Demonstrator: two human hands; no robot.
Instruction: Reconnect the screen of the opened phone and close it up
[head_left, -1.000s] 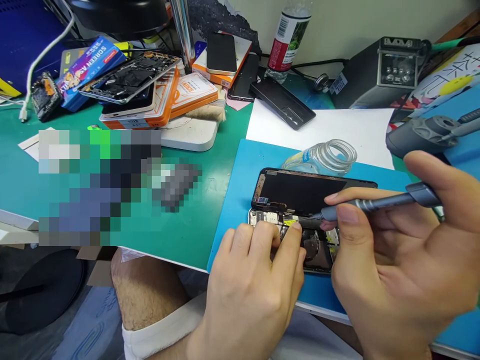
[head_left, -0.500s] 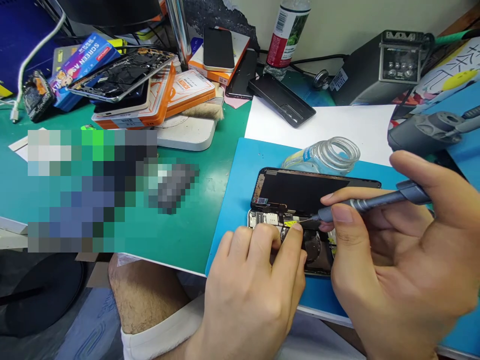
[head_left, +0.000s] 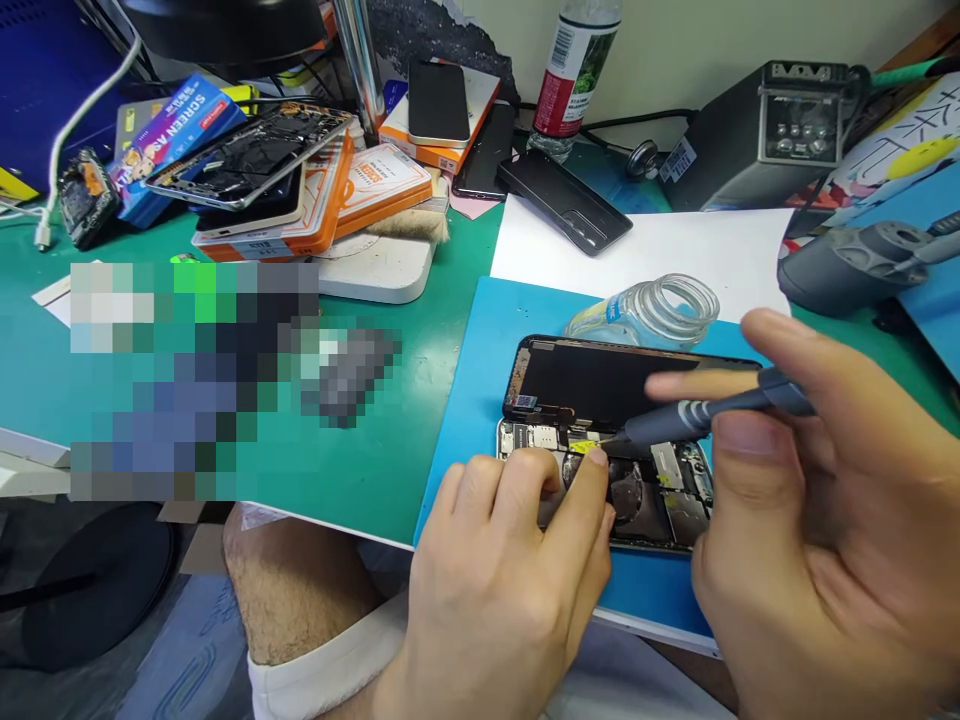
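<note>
Holding one screwdriver (head_left: 664, 420), the right hand (head_left: 832, 530) has the tip right by the left index fingertip. Left hand (head_left: 502, 570) is nearer, fingers on the one opened phone body (head_left: 641, 515); can't tell if they're pinching anything. Body's just ahead of both hands, long axis roughly left-right. Past that: one screen panel (head_left: 585, 380), one glass jar (head_left: 637, 315). One blue mat (head_left: 480, 350) underneath the phone.

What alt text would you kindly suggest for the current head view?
A person's right hand holds a tool at an opened phone on a blue mat, the left hand touching the phone near the tool's tip. A jar lies behind.
</note>
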